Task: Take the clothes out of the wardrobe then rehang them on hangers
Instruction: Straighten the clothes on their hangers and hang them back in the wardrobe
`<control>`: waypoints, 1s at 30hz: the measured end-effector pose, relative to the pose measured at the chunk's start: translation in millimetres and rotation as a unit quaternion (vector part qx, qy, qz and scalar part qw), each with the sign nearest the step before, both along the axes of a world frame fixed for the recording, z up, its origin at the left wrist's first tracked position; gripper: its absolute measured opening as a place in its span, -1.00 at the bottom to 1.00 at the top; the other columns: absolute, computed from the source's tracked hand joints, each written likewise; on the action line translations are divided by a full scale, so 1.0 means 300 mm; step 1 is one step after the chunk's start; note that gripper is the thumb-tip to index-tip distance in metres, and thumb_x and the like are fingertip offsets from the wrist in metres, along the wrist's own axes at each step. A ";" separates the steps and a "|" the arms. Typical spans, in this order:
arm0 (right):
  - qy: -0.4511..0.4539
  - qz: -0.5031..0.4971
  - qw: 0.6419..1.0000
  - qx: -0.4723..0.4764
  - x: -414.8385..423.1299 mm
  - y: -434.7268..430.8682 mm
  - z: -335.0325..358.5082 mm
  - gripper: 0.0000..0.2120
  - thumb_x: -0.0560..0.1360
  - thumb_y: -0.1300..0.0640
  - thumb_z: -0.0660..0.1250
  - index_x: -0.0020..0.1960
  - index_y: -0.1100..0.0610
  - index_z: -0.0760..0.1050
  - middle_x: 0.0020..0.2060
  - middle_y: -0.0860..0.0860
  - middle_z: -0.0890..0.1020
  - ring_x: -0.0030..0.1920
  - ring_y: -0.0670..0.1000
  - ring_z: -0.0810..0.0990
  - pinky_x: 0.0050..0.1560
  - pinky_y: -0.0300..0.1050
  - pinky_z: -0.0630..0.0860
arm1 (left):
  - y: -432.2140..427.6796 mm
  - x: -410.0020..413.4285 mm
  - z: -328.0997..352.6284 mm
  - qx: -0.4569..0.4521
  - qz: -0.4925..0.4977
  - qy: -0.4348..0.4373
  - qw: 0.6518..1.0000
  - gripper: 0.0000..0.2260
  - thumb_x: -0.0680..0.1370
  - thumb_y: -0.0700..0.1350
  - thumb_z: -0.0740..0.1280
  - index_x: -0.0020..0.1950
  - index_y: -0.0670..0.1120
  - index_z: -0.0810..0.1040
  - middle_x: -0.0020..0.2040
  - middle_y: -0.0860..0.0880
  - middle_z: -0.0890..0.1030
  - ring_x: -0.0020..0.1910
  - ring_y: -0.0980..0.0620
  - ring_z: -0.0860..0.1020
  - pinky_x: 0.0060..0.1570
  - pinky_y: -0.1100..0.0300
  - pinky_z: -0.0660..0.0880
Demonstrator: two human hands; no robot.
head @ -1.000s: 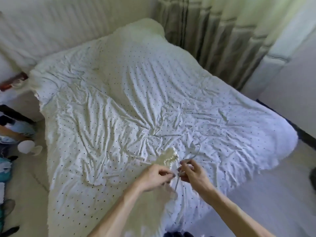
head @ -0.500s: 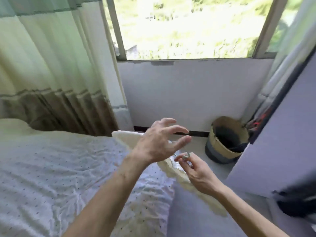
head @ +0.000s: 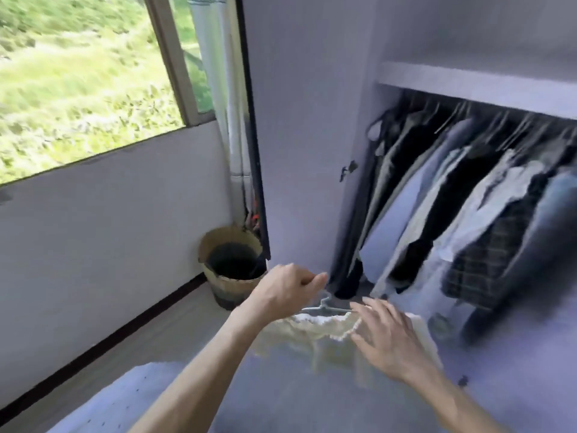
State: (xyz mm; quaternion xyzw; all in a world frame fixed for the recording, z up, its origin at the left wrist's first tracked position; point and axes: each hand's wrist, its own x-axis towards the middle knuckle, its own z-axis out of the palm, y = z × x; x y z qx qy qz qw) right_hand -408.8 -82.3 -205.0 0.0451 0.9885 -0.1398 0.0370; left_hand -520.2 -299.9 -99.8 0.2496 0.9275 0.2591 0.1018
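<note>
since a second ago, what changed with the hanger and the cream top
The cream top on its hanger was lifted off the bed and carried to the open wardrobe. The hook passed from the right hand, now open beside the top, to the left hand, which grips it. The top stays on the hanger.

basket (head: 232,267) left of wardrobe (head: 299,151) | clothes (head: 468,214) hang inside | window (head: 78,73) far left

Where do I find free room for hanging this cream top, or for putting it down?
The rail's hanging clothes are packed tightly; only beside the wardrobe door a narrow gap may exist. The grey floor between basket and bed is bare.
</note>
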 end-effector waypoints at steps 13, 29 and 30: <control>-0.109 -0.261 0.938 -0.202 0.504 0.250 0.026 -0.76 0.57 -0.07 0.18 -0.12 0.08 0.26 -0.30 -0.07 0.41 -0.27 -0.04 0.35 -0.26 -0.13 0.28 | 0.756 0.035 0.073 0.050 -0.291 -0.029 0.955 -0.50 0.54 0.30 0.31 -0.28 -0.08 0.27 -0.38 0.01 0.32 -0.43 0.07 0.28 -0.39 0.22 0.26; 0.133 -0.507 0.748 -0.407 0.311 0.629 0.023 -0.77 0.57 0.24 0.23 -0.19 0.11 0.22 -0.34 0.06 0.22 -0.34 0.00 0.21 -0.24 -0.06 0.19 | 1.251 -0.197 0.253 -0.002 -0.365 0.095 0.926 -0.49 0.63 0.19 0.21 0.55 0.09 0.26 0.56 0.03 0.24 0.48 -0.01 0.28 0.37 0.07 0.31; 0.137 -0.512 0.744 -0.406 0.277 0.695 0.028 -0.80 0.58 0.22 0.22 -0.17 0.17 0.25 -0.33 0.15 0.25 -0.32 0.00 0.24 -0.25 -0.05 0.20 | 1.288 -0.233 0.281 -0.010 -0.361 0.138 0.922 -0.48 0.63 0.18 0.22 0.56 0.10 0.23 0.58 0.03 0.20 0.53 -0.03 0.19 0.44 0.01 0.25</control>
